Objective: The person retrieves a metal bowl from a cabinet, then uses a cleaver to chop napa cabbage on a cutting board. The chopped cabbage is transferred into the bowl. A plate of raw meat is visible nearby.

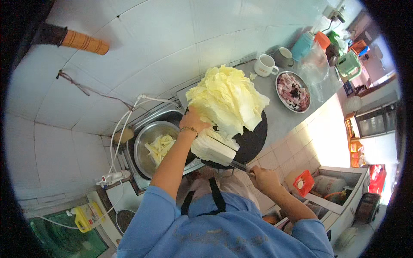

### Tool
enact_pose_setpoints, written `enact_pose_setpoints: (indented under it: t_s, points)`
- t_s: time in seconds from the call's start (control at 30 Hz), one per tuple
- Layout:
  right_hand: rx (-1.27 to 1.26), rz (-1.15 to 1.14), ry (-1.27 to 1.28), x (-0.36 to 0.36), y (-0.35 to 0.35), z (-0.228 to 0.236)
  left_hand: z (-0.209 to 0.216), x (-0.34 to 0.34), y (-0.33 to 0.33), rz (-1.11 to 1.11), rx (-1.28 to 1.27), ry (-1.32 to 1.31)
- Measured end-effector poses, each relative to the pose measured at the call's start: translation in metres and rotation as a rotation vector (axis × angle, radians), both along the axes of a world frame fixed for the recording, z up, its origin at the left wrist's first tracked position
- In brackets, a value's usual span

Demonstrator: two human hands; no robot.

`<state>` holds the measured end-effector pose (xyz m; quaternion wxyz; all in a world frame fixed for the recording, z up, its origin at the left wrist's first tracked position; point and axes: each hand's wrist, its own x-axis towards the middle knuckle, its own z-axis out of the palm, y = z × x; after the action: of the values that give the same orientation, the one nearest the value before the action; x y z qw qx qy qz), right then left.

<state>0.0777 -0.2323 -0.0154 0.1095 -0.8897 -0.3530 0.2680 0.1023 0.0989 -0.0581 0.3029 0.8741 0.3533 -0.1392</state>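
Left hand [198,118]: against cabbage [230,96]; finger spread hard to tell
Right hand [264,179]: closed round knife handle [241,167]
Steel bowl [147,135]: left, holding pale strips [159,148]

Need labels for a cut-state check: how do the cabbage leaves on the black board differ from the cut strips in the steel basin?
Size: the cabbage leaves are broad; the cut strips are small and narrow.
Pose: the leaves are stacked in a tall pile on the black board; the strips lie loose inside the steel basin.
Contact: the left hand rests on the leaves; no hand touches the strips.
Shared: both are pale yellow.
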Motion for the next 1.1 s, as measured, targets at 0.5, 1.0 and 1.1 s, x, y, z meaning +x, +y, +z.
enact_pose_setpoints:
  t_s: [0.5,1.0,1.1]
  points:
    - [0.019,-0.04,0.046,-0.007,-0.003,-0.024,-0.014,-0.01,0.028,0.083,-0.451,-0.396]
    - [0.005,-0.111,0.083,-0.012,-0.001,-0.023,-0.022,-0.001,-0.016,-0.512,0.01,-0.194]
    - [-0.021,-0.135,0.095,-0.013,-0.001,-0.023,-0.019,0.003,-0.01,-0.52,-0.039,-0.21]
